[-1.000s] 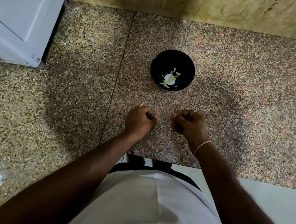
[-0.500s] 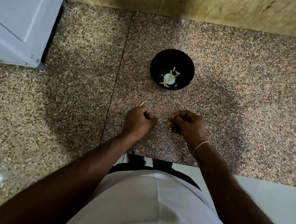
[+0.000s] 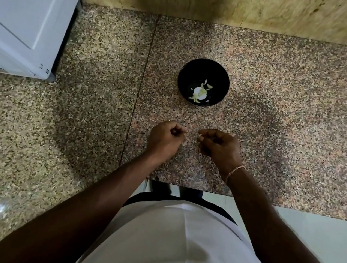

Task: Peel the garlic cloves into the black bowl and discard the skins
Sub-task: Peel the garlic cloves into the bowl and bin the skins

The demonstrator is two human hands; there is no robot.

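The black bowl [image 3: 205, 68] stands on the speckled granite counter [image 3: 292, 131], and several peeled garlic cloves [image 3: 201, 91] lie in its bottom. Both hands hover just in front of the bowl, a small gap apart. My left hand [image 3: 165, 139] is curled into a fist, and a pale scrap of garlic skin [image 3: 183, 143] shows at its fingertips. My right hand [image 3: 220, 147] has its fingers curled and pinches a small pale garlic clove [image 3: 200, 138] at its tips. A tiny pale sliver [image 3: 170, 121] shows at the left hand's far edge.
A white appliance [image 3: 21, 14] stands at the back left of the counter. A yellowish tiled wall [image 3: 232, 2] closes off the back. The counter's front edge [image 3: 184, 186] runs just below my wrists, with pale floor [image 3: 320, 243] at the lower right.
Both hands stay in place in front of the bowl. The fingertips have shifted a little, and the pale clove at the right fingertips now shows more clearly.
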